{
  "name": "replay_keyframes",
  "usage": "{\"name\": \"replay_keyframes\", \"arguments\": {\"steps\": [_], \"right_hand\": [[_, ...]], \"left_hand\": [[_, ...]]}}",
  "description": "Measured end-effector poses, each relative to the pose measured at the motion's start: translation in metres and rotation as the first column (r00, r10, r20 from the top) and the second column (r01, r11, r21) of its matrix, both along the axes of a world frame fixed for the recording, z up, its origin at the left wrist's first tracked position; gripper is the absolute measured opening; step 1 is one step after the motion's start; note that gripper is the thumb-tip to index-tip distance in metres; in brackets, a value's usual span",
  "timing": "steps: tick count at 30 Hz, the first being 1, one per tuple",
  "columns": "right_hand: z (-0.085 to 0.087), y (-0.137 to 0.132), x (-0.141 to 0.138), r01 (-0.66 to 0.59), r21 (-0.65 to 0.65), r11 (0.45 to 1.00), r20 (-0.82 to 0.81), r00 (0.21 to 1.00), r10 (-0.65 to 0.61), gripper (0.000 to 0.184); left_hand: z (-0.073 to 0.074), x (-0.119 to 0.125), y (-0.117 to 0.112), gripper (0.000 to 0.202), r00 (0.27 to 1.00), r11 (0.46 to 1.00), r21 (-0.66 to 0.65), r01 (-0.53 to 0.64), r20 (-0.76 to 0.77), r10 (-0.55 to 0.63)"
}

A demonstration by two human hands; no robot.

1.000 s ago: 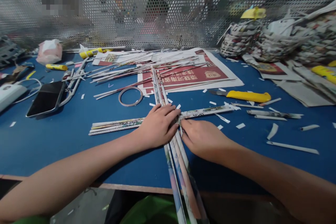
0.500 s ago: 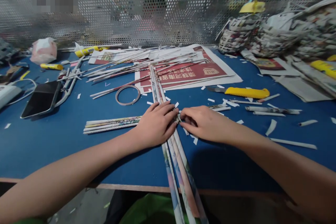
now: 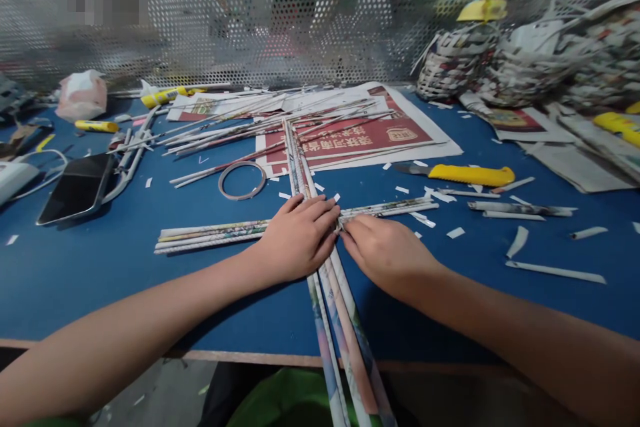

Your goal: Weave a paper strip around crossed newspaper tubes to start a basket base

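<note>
Rolled newspaper tubes cross on the blue table: one bundle [image 3: 213, 239] lies left to right, another [image 3: 336, 320] runs from the back past the table's front edge. Over the crossing lies my left hand [image 3: 303, 237], its fingers bent down on the tubes and holding them together. My right hand [image 3: 390, 250] is closed in a pinch at the right side of the crossing, its fingertips on a paper tube there. The fingers partly hide the crossing itself. Right of it, the far end of the crosswise bundle [image 3: 400, 207] shows beyond my right hand.
A yellow utility knife [image 3: 470, 175] with its blade out lies right of the crossing. Behind are a tape ring [image 3: 243, 180], loose paper tubes [image 3: 230, 130] and a red-and-white printed sheet [image 3: 430, 140]. A phone [image 3: 77, 188] lies left; woven paper baskets [image 3: 450, 67] stand back right.
My right hand has turned over, knuckles up, and dropped slightly towards me, uncovering more of the crosswise tubes' right end. My left hand stays in place.
</note>
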State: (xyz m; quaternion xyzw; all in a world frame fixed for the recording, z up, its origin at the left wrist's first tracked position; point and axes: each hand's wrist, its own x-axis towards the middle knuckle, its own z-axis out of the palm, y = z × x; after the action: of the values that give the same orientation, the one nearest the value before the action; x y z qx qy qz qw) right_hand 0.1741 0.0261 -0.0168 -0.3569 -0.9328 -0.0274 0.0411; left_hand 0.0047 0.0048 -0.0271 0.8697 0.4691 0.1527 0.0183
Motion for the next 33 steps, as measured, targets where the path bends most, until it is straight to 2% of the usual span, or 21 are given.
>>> {"name": "replay_keyframes", "arguments": {"steps": [2, 8, 12, 14, 16, 19, 21, 24, 26, 27, 30, 32, 33], "right_hand": [[-0.003, -0.004, -0.001, 0.041, -0.001, 0.999, -0.022, 0.999, -0.041, 0.023], [0.003, 0.001, -0.005, 0.044, -0.161, 0.986, -0.032, 0.998, -0.050, 0.022], [0.007, 0.004, -0.005, -0.005, -0.142, 0.990, 0.046, 0.999, 0.011, 0.020], [0.006, 0.004, -0.003, -0.028, -0.134, 0.991, 0.084, 0.996, 0.040, 0.019], [0.005, 0.003, -0.001, -0.053, -0.125, 0.991, 0.100, 0.993, 0.065, 0.021], [0.004, 0.002, 0.002, -0.082, -0.110, 0.991, 0.107, 0.990, 0.093, 0.025], [0.006, 0.002, 0.003, -0.080, -0.141, 0.987, 0.112, 0.989, 0.096, 0.027], [0.015, 0.005, 0.001, -0.045, -0.261, 0.964, 0.120, 0.990, 0.078, 0.026], [0.023, 0.010, -0.001, -0.025, -0.351, 0.936, 0.116, 0.991, 0.070, 0.027], [0.026, 0.013, -0.002, -0.026, -0.386, 0.922, 0.107, 0.992, 0.073, 0.028], [0.031, 0.021, -0.001, -0.075, -0.444, 0.893, 0.071, 0.990, 0.118, 0.029], [0.031, 0.025, 0.001, -0.131, -0.447, 0.885, 0.040, 0.985, 0.166, 0.027], [0.031, 0.027, 0.003, -0.155, -0.443, 0.883, 0.028, 0.982, 0.187, 0.025]], "left_hand": [[0.000, -0.001, -0.001, 0.043, 1.000, 1.000, -0.019, 0.000, 0.008, 0.000], [0.007, -0.008, -0.002, 0.051, 0.996, 0.983, -0.178, 0.052, 0.078, -0.038], [0.016, -0.012, 0.001, 0.055, 0.982, 0.949, -0.305, 0.084, 0.185, -0.027], [0.017, -0.014, 0.003, 0.056, 0.960, 0.921, -0.377, 0.095, 0.280, 0.015], [0.016, -0.017, 0.006, 0.054, 0.896, 0.889, -0.445, 0.106, 0.431, 0.108], [0.008, -0.021, 0.010, 0.048, 0.703, 0.860, -0.490, 0.143, 0.661, 0.260], [0.002, -0.023, 0.012, 0.042, 0.595, 0.859, -0.488, 0.155, 0.740, 0.313], [-0.003, -0.024, 0.014, 0.035, 0.531, 0.864, -0.483, 0.144, 0.774, 0.345], [-0.003, -0.024, 0.014, 0.034, 0.544, 0.873, -0.471, 0.127, 0.769, 0.336], [-0.002, -0.023, 0.014, 0.034, 0.574, 0.878, -0.464, 0.115, 0.753, 0.322], [0.004, -0.020, 0.010, 0.039, 0.767, 0.905, -0.421, 0.069, 0.602, 0.221], [0.008, -0.017, 0.008, 0.042, 0.894, 0.942, -0.331, 0.057, 0.437, 0.099], [0.009, -0.016, 0.007, 0.042, 0.933, 0.958, -0.279, 0.065, 0.356, 0.041]]}}
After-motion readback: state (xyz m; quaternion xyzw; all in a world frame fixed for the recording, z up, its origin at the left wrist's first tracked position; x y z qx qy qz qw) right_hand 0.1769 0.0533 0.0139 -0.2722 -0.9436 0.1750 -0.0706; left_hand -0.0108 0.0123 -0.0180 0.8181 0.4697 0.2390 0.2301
